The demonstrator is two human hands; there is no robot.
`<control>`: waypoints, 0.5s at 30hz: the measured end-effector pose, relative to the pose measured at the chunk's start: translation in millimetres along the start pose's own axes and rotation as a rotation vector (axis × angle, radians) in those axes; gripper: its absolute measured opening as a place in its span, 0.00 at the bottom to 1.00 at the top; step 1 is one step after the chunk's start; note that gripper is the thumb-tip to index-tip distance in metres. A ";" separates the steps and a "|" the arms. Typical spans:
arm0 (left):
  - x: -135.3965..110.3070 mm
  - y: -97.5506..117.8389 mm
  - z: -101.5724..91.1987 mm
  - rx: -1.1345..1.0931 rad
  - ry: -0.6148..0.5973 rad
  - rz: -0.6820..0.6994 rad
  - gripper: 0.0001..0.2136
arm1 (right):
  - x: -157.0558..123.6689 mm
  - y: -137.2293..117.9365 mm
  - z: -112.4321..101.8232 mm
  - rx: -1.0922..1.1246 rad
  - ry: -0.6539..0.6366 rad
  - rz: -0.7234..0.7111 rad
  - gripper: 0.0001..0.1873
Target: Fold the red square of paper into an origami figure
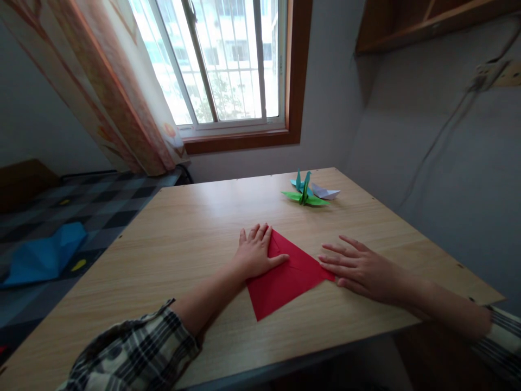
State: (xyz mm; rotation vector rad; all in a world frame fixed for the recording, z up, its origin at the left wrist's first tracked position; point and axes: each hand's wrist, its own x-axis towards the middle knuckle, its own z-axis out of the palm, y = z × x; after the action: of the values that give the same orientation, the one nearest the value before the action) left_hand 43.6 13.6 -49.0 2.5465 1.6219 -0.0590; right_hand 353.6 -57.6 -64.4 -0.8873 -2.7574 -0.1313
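Observation:
A red sheet of paper (287, 279), folded into a triangle, lies near the front of the wooden table (187, 233). My left hand (256, 252) rests flat on the triangle's upper left corner, fingers stretched out together. My right hand (358, 266) lies flat on the table with spread fingers, its fingertips touching the triangle's right corner. Neither hand holds anything.
Farther back on the table stand a green paper crane (304, 196), a teal one behind it, and a white paper boat (325, 191). A wall runs along the right, a window and curtain (122, 98) at the back. A bed with a blue sheet (44, 255) lies left.

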 end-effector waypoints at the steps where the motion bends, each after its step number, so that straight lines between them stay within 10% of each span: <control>1: -0.2 -0.3 0.3 0.001 0.000 -0.001 0.46 | -3.0 -0.9 -2.9 0.008 0.005 -0.008 0.24; 8: 3.7 -5.4 2.7 0.060 0.109 -0.075 0.42 | -13.4 1.0 -26.2 0.033 0.056 -0.028 0.17; 15: 8.5 -12.0 -19.1 0.146 0.157 -0.164 0.24 | 45.8 -14.9 -34.2 0.050 0.126 -0.046 0.15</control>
State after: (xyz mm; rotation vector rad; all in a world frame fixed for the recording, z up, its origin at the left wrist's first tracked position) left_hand 35.7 28.6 -31.8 2.5751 1.9513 0.0081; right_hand 315.8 -49.4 -19.8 -0.7761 -2.6524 -0.1215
